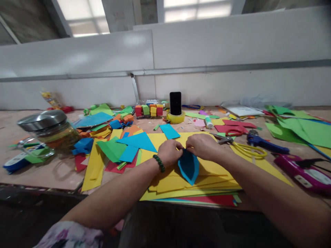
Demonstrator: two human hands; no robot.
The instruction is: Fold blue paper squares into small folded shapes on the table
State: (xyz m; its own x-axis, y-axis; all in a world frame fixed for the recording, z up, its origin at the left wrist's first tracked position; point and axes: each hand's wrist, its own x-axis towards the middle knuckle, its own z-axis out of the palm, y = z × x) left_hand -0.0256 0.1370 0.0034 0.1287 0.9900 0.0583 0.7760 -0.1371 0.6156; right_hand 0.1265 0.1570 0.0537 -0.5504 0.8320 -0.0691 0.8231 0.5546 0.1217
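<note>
A blue folded paper shape point(190, 168), hollow and pointed at its near end, is held above a stack of yellow paper sheets point(214, 184). My left hand point(170, 151), with a dark green bead bracelet at its wrist, pinches the far left edge of the blue paper. On the far right edge, my right hand point(201, 145) pinches it too, fingers closed. Both sets of fingertips come close together at its top. Left of my left hand lie cut blue paper pieces point(138, 141) and a green paper piece point(112, 148).
A glass jar with a metal lid point(49, 131) stands left. Beyond the stack, a phone point(175, 103) stands in a yellow tape roll point(176, 118). On the right lie yellow-handled scissors point(249, 150), a blue-handled tool point(269, 144), a magenta device point(303, 172) and green sheets point(307, 129).
</note>
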